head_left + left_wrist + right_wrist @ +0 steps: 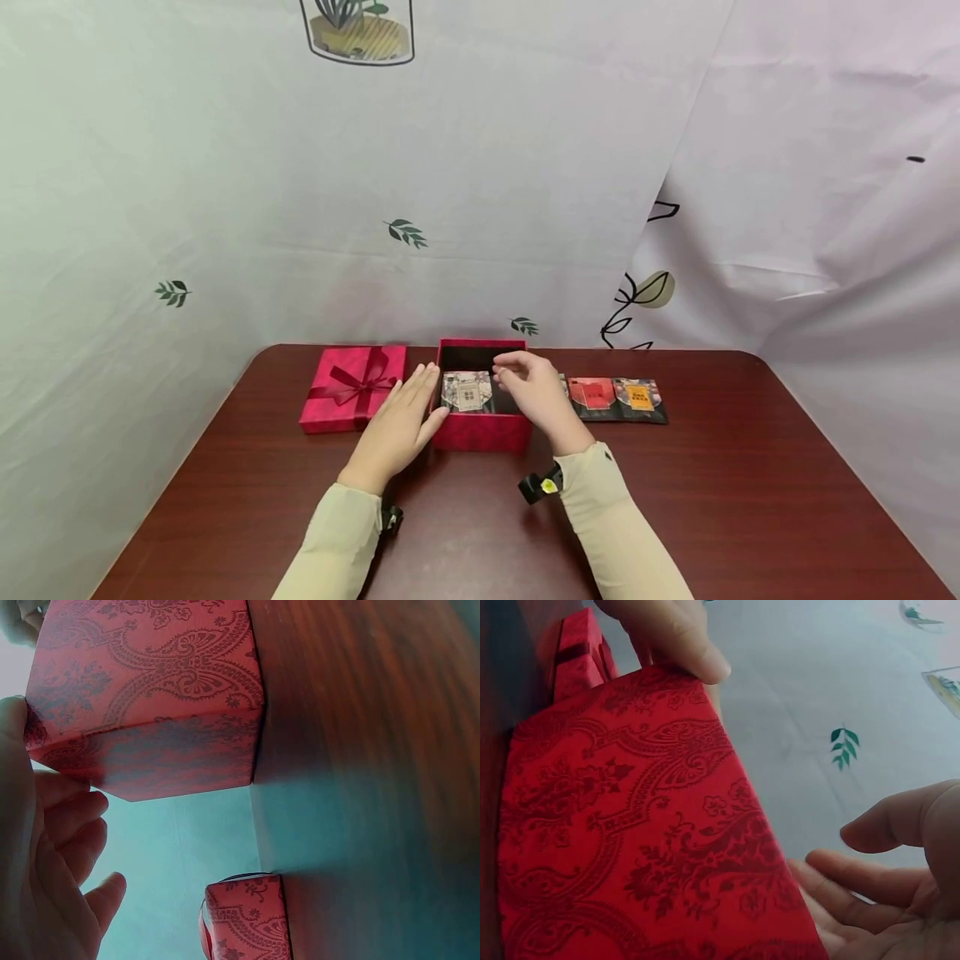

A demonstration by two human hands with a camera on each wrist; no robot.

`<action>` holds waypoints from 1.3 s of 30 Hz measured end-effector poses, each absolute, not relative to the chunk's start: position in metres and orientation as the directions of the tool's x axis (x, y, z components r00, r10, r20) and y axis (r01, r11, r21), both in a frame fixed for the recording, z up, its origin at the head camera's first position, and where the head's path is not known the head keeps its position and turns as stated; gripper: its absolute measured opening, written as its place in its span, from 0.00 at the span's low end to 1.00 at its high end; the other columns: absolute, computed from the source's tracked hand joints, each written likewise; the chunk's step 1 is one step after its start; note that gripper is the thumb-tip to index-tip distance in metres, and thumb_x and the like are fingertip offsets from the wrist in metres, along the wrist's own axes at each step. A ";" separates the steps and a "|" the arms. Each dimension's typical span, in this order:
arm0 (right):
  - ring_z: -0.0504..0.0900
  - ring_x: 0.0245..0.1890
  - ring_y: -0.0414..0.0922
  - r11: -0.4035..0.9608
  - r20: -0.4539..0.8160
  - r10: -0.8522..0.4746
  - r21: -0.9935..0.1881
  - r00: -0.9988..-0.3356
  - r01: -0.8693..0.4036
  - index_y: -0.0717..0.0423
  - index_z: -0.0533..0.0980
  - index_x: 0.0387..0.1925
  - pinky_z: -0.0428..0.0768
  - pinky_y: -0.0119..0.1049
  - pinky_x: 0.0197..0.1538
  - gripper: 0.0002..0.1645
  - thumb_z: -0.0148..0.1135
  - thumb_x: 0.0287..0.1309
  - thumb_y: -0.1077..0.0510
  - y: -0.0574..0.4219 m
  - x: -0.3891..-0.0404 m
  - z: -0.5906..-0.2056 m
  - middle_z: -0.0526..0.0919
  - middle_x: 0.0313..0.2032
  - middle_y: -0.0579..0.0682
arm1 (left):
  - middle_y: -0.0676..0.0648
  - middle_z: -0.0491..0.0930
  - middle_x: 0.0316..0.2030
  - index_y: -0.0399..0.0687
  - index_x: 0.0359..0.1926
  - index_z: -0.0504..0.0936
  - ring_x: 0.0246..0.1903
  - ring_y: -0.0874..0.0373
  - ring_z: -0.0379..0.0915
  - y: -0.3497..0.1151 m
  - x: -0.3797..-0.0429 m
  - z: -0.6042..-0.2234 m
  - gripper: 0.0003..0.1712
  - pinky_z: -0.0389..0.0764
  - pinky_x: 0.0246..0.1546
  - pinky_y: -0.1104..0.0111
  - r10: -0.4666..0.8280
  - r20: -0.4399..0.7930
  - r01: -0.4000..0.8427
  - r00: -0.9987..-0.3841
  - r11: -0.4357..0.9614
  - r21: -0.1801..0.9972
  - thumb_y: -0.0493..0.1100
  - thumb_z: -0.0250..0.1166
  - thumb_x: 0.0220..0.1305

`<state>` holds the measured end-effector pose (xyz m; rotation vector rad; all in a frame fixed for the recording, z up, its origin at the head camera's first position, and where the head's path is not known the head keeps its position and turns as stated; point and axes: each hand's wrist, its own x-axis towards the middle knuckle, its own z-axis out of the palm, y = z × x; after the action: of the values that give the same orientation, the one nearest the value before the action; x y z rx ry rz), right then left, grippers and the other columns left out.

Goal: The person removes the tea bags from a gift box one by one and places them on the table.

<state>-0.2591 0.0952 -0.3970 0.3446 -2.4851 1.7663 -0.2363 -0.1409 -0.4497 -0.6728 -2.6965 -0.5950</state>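
In the head view an uncovered red patterned gift box [482, 433] stands near the back of the table. A square packet with a floral print and pale label [468, 393] lies in its left half; the right half shows dark inside. My left hand [396, 432] lies along the left wall with fingers extended, its thumb at the front rim. Over the right side hovers my right hand [534, 397], fingers loosely bent. The right wrist view shows a gap between its thumb and fingers [855, 892], with nothing held there, beside the box rim.
Left of the box sits its red lid [330, 372] with a dark ribbon bow. To the right a red-labelled packet [594, 395] and an orange-labelled packet [639, 397] lie in a row, with another partly behind my right hand. A printed cloth [480, 183] hangs behind the table.
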 end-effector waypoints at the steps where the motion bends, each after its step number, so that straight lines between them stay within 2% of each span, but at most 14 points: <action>1: 0.86 0.47 0.58 0.346 0.183 -0.143 -0.912 -0.973 -0.222 0.68 0.80 0.53 0.86 0.44 0.50 0.15 0.57 0.68 0.65 0.093 -0.262 -0.396 0.87 0.47 0.61 | 0.39 0.60 0.75 0.37 0.76 0.62 0.76 0.46 0.52 -0.141 -0.237 -0.450 0.39 0.57 0.73 0.44 0.376 0.379 0.500 -0.846 0.805 0.319 0.54 0.59 0.75; 7: 0.85 0.48 0.53 0.544 0.130 -0.171 -0.814 -0.977 -0.204 0.63 0.81 0.54 0.83 0.49 0.52 0.17 0.58 0.69 0.61 0.081 -0.277 -0.394 0.86 0.48 0.56 | 0.39 0.60 0.75 0.37 0.76 0.62 0.76 0.46 0.52 -0.142 -0.236 -0.450 0.39 0.57 0.73 0.44 0.379 0.376 0.503 -0.846 0.801 0.325 0.55 0.58 0.75; 16: 0.84 0.47 0.55 0.679 -0.004 -0.126 -0.730 -0.992 -0.083 0.68 0.79 0.56 0.83 0.51 0.51 0.19 0.62 0.68 0.61 0.059 -0.290 -0.398 0.85 0.48 0.61 | 0.40 0.60 0.76 0.38 0.76 0.62 0.76 0.47 0.52 -0.143 -0.235 -0.449 0.39 0.57 0.73 0.45 0.377 0.374 0.500 -0.848 0.803 0.325 0.55 0.58 0.75; 18: 0.85 0.42 0.53 0.709 -0.037 -0.109 -0.703 -0.993 -0.051 0.68 0.79 0.55 0.83 0.49 0.49 0.18 0.61 0.69 0.60 0.056 -0.291 -0.401 0.85 0.46 0.61 | 0.40 0.60 0.75 0.38 0.76 0.62 0.76 0.46 0.52 -0.144 -0.235 -0.449 0.39 0.57 0.73 0.45 0.377 0.373 0.501 -0.848 0.802 0.327 0.55 0.58 0.75; 20: 0.82 0.29 0.48 0.732 -0.063 -0.100 -0.680 -0.993 -0.030 0.66 0.82 0.40 0.83 0.43 0.38 0.11 0.60 0.70 0.60 0.054 -0.293 -0.405 0.84 0.32 0.56 | 0.40 0.61 0.75 0.37 0.76 0.62 0.76 0.46 0.52 -0.143 -0.234 -0.449 0.39 0.57 0.73 0.44 0.380 0.373 0.503 -0.846 0.800 0.327 0.55 0.58 0.75; 22: 0.73 0.18 0.43 0.749 -0.084 -0.092 -0.662 -0.992 -0.014 0.60 0.77 0.23 0.76 0.38 0.27 0.17 0.59 0.70 0.60 0.053 -0.295 -0.408 0.76 0.19 0.50 | 0.40 0.61 0.75 0.37 0.76 0.63 0.76 0.46 0.53 -0.143 -0.235 -0.449 0.39 0.57 0.73 0.44 0.381 0.376 0.506 -0.845 0.798 0.328 0.55 0.58 0.75; 24: 0.63 0.12 0.41 0.756 -0.111 -0.089 -0.654 -0.990 0.006 0.53 0.66 0.13 0.66 0.35 0.21 0.26 0.58 0.70 0.61 0.053 -0.297 -0.410 0.63 0.11 0.45 | 0.39 0.61 0.75 0.37 0.76 0.63 0.76 0.46 0.53 -0.142 -0.235 -0.449 0.39 0.57 0.73 0.44 0.382 0.379 0.509 -0.843 0.795 0.329 0.55 0.58 0.75; 25: 0.59 0.11 0.40 0.757 -0.126 -0.090 -0.653 -0.988 0.014 0.50 0.61 0.12 0.63 0.34 0.19 0.29 0.58 0.70 0.62 0.054 -0.297 -0.411 0.58 0.10 0.44 | 0.39 0.61 0.75 0.37 0.76 0.62 0.76 0.46 0.53 -0.142 -0.235 -0.449 0.39 0.57 0.73 0.44 0.383 0.378 0.509 -0.843 0.796 0.328 0.55 0.58 0.75; 32: 0.55 0.12 0.40 0.766 -0.168 -0.122 -0.643 -0.978 0.015 0.50 0.59 0.13 0.59 0.35 0.20 0.26 0.56 0.64 0.68 0.054 -0.299 -0.413 0.57 0.12 0.44 | 0.40 0.60 0.75 0.37 0.76 0.62 0.76 0.46 0.52 -0.142 -0.236 -0.449 0.39 0.57 0.73 0.44 0.385 0.380 0.511 -0.841 0.794 0.327 0.55 0.58 0.75; 39: 0.54 0.12 0.41 0.775 -0.164 -0.123 -0.632 -0.979 0.008 0.50 0.59 0.12 0.61 0.36 0.21 0.27 0.57 0.63 0.67 0.054 -0.301 -0.415 0.56 0.12 0.44 | 0.40 0.60 0.75 0.37 0.76 0.62 0.76 0.47 0.52 -0.142 -0.236 -0.450 0.39 0.57 0.73 0.45 0.381 0.375 0.504 -0.845 0.799 0.326 0.56 0.58 0.75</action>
<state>-0.3015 0.0545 -0.4145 0.1032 -3.1436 1.1205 -0.2359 -0.1415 -0.4496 -0.6795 -2.6970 -0.6072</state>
